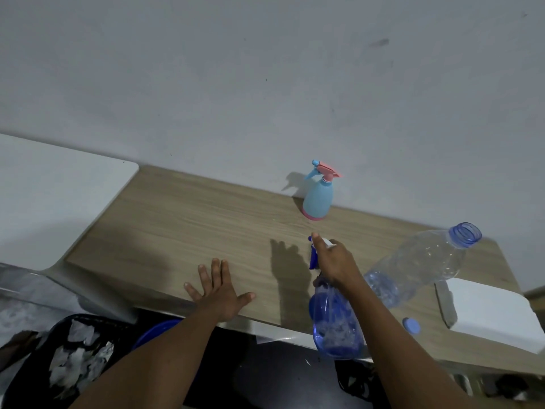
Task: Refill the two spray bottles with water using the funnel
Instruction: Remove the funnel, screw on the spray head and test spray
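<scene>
Two bottles stand on the wooden tabletop against a grey wall; right hand grip closed around blue spray bottle, left hand flat, holding nothing

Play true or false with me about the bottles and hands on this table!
1. The right hand grips the blue spray bottle by its top. True.
2. The left hand holds a funnel. False: it lies flat and open on the wooden table, and no funnel shows.
3. The light blue and pink spray bottle stands upright near the wall. True.
4. The clear water bottle has its cap on. False: its mouth is open, and a blue cap lies on the table.
</scene>
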Demonstrator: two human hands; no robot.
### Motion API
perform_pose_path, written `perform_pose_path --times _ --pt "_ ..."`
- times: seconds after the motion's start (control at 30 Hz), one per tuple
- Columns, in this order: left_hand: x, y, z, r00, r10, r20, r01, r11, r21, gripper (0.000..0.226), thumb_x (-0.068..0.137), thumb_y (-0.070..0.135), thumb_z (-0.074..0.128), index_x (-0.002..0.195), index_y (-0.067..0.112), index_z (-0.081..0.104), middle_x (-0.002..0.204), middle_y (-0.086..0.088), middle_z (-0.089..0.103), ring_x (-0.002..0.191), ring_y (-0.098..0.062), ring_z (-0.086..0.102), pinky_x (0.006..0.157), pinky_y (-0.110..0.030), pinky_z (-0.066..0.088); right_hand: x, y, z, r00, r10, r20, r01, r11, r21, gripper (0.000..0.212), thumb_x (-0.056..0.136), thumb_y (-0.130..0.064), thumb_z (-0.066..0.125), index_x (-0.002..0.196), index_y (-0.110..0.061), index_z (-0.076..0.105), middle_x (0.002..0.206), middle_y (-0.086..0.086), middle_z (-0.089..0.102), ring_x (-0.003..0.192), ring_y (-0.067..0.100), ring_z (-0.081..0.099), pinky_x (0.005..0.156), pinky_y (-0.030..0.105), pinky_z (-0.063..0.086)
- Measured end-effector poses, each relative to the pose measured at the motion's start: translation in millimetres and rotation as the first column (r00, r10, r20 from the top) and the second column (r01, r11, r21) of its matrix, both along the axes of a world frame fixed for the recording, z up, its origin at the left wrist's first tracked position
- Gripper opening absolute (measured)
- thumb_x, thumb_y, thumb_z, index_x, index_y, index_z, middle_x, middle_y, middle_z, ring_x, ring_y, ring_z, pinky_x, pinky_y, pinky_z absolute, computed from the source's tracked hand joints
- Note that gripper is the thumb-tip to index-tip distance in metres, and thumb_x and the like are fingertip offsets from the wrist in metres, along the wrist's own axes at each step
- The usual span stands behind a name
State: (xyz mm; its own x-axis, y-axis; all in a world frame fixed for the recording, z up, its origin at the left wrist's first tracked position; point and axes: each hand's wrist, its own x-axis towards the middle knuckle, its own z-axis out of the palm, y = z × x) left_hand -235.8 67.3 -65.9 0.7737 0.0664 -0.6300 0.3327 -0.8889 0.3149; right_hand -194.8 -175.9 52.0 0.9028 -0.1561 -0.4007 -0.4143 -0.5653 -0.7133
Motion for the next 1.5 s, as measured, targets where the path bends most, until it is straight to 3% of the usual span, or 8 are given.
perform_pose_path --times 0.1,0.27,0.4,0.57,0.87,1.0,1.23,1.5 --pt "0 -1 -1 1.000 0.003 0.005 -0.003 1.000 0.005 0.119 0.075 0.087 0.037 0.144 0.023 -0.037 0.147 0.003 -0.049 0.136 -0.031 -0.044 0.104 -0.069 -0.024 0 -1 3 0.991 -0.117 0.065 0.108 0.985 0.131 0.039 0.094 -0.050 0.049 0.107 -0.013 0.046 0.095 0.015 0.064 0.063 0.038 0.072 0.048 0.033 0.053" --pt "0 -1 -4 1.000 0.001 0.014 -0.001 1.000 0.005 0.119 0.075 0.088 0.036 0.144 0.023 -0.036 0.148 0.002 -0.049 0.136 -0.031 -0.044 0.104 -0.069 -0.023 -6 1 4 0.920 -0.211 0.329 0.103 0.943 0.317 0.019 0.098 -0.029 0.057 0.095 -0.012 0.048 0.086 0.016 0.067 0.073 0.032 0.073 0.063 0.043 0.056" --pt "-2 -3 -5 0.999 -0.004 0.041 0.003 1.000 0.011 0.118 0.076 0.087 0.036 0.146 0.023 -0.034 0.151 0.000 -0.045 0.138 -0.033 -0.042 0.105 -0.069 -0.021 -7 -1 0 0.859 -0.176 0.481 0.086 0.975 0.202 0.015 0.092 -0.031 0.068 0.091 -0.017 0.061 0.081 0.001 0.067 0.076 0.022 0.066 0.070 0.047 0.056" --pt "2 -2 -2 0.980 -0.097 0.176 0.087 0.994 0.066 0.115 0.075 0.086 0.039 0.150 0.028 -0.026 0.158 0.000 -0.033 0.144 -0.033 -0.032 0.109 -0.070 -0.015 6 2 -2 0.844 -0.155 0.513 0.032 0.970 0.240 0.015 0.089 -0.025 0.073 0.104 -0.023 0.070 0.091 -0.007 0.071 0.086 0.014 0.067 0.079 0.039 0.059" --pt "26 -1 0 0.988 -0.153 -0.016 0.153 0.988 0.034 0.127 0.066 0.089 0.046 0.146 0.031 -0.033 0.149 0.002 -0.047 0.136 -0.031 -0.044 0.105 -0.072 -0.017 96 36 14 0.795 -0.064 0.603 0.025 0.997 0.074 0.018 0.088 -0.018 0.073 0.104 -0.011 0.071 0.094 -0.003 0.065 0.074 0.003 0.059 0.067 0.008 0.045" --pt "29 0 -1 0.988 -0.154 -0.011 0.155 0.987 0.040 0.125 0.068 0.088 0.046 0.146 0.031 -0.033 0.149 0.003 -0.047 0.136 -0.030 -0.045 0.106 -0.071 -0.018 142 57 20 0.802 0.025 0.597 -0.015 1.000 -0.022 0.014 0.090 -0.016 0.068 0.103 -0.013 0.071 0.088 -0.003 0.066 0.080 0.016 0.063 0.074 0.032 0.051" --pt "34 -1 -5 0.993 -0.120 -0.013 0.120 0.992 0.034 0.133 0.058 0.091 0.050 0.147 0.033 -0.030 0.151 0.005 -0.045 0.137 -0.030 -0.044 0.103 -0.071 -0.022 191 81 21 0.867 0.041 0.497 -0.005 0.997 -0.073 0.017 0.088 -0.006 0.053 0.093 -0.009 0.068 0.082 0.007 0.069 0.072 0.021 0.062 0.073 0.044 0.054" --pt "35 -2 -10 0.994 -0.106 -0.013 0.107 0.992 0.066 0.133 0.058 0.089 0.051 0.147 0.033 -0.030 0.150 0.006 -0.046 0.136 -0.029 -0.045 0.103 -0.072 -0.021 207 85 22 0.878 0.164 0.450 -0.056 0.968 -0.244 0.024 0.087 -0.004 0.053 0.107 -0.010 0.064 0.098 0.011 0.068 0.086 0.030 0.065 0.076 0.049 0.056"
